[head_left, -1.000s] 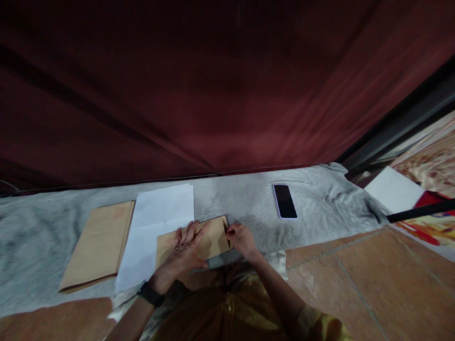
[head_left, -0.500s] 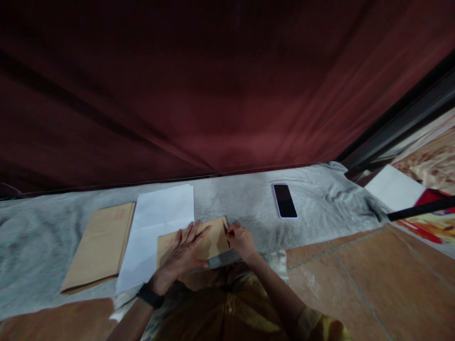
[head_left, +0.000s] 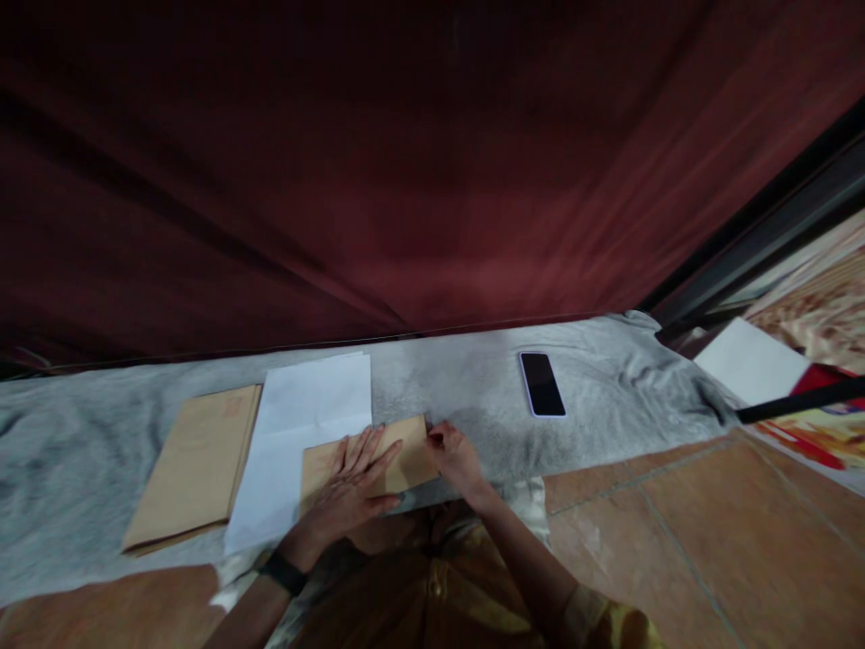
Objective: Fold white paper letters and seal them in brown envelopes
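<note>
A brown paper envelope (head_left: 405, 448) lies crosswise in front of me, partly over sheets of white paper (head_left: 317, 388). My left hand (head_left: 351, 482) rests flat on its left half with the fingers spread, a dark band around the wrist. At the envelope's right end, my right hand (head_left: 456, 460) is closed, thumb and fingers pinching the short edge where the flap is. The fingertips there are small and dim, and the hand hides part of that edge.
More brown envelopes (head_left: 195, 460) lie stacked at the left. A phone (head_left: 541, 385) with a pale case rests on the grey cloth (head_left: 466, 379) to the right. Behind hangs a dark red curtain (head_left: 432, 225). Tiled floor (head_left: 649, 532) shows at lower right.
The dark gap at the envelope's right end has closed, and its flap now lies flatter. My right hand has shifted slightly left; my left hand stays pressed on the envelope.
</note>
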Tool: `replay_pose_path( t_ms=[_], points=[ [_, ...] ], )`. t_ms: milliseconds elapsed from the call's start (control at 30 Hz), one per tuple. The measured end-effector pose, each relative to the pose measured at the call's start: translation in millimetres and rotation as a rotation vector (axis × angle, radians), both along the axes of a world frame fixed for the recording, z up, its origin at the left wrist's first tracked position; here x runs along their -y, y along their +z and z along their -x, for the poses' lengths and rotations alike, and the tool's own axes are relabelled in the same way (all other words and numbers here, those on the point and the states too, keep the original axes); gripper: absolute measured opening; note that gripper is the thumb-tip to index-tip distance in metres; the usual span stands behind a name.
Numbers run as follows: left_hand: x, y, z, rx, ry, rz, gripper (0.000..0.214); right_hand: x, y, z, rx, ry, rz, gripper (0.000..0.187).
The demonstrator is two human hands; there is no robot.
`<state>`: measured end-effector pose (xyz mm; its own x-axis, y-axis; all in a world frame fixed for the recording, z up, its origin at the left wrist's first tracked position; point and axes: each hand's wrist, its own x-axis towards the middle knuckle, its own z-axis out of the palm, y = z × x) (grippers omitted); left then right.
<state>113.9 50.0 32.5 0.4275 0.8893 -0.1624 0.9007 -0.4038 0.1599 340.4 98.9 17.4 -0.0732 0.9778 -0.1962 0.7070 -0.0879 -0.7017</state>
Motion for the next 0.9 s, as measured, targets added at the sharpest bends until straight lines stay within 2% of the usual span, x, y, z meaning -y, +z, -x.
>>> replay_pose_path(
  t_ms=[200, 400, 500, 600, 667, 733, 800, 900],
  points=[
    [3, 0.3, -1, 0.015, 0.013, 0.011, 0.081, -6, 4.0, 4, 0.016, -0.019, 0.085, 0.018],
    [8, -3.1, -8, 0.000, 0.026, 0.024, 0.074, -10, 5.3, 6, -0.082, -0.021, 0.146, 0.014],
    [14, 6.3, -16, -0.001, 0.049, -0.034, 0.071, -4, 8.8, 2, -0.187, -0.007, 0.203, 0.014],
    [19, 25.1, -22, 0.098, 0.093, -0.227, 0.070, 3, 14.9, -11, -0.428, -0.031, 0.254, 0.018],
    [21, 35.5, -26, 0.267, 0.187, -0.373, 0.067, 7, 18.1, -21, -0.742, -0.131, 0.266, 0.027],
    [21, 38.6, -32, 0.501, 0.340, -0.407, 0.064, 10, 18.2, -30, -0.992, -0.278, 0.250, 0.039],
    [19, 33.5, -43, 0.780, 0.537, -0.267, 0.064, 14, 14.2, -34, -1.111, -0.407, 0.235, 0.044],
    [14, 19.5, -65, 1.224, 0.858, 0.167, 0.070, 24, 3.3, -31, -1.180, -0.535, 0.245, 0.045]
  ],
)
